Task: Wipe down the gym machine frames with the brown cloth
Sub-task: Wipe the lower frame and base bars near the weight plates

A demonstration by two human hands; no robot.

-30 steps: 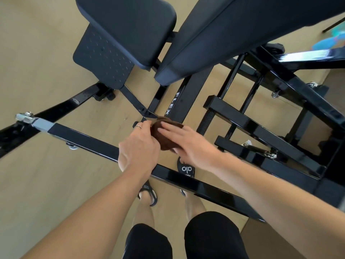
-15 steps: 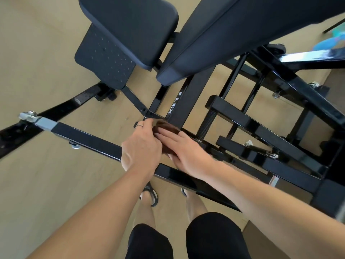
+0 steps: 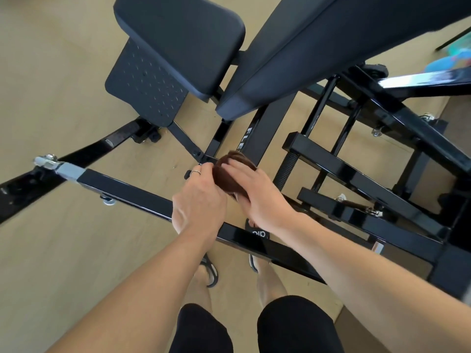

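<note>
A brown cloth (image 3: 225,177) is bunched between both hands in the middle of the view, above a black frame bar (image 3: 127,191) that runs from the left edge to the lower right. My left hand (image 3: 200,202) grips the cloth's left side with curled fingers and wears a ring. My right hand (image 3: 254,194) lies over the cloth's right side, fingers folded across its top. Just beyond the cloth rises the black upright of the gym machine (image 3: 265,128) with white lettering. Much of the cloth is hidden by the hands.
A black padded seat (image 3: 183,39) and long back pad (image 3: 318,47) fill the top. Black cross bars (image 3: 356,174) and a threaded rod (image 3: 286,166) crowd the right. Tan floor (image 3: 63,250) spreads left. My sandalled feet (image 3: 210,272) stand below the bar.
Both hands keep working the cloth in the same spot. More of the brown cloth shows now than half a second ago, when the hands nearly covered it.
</note>
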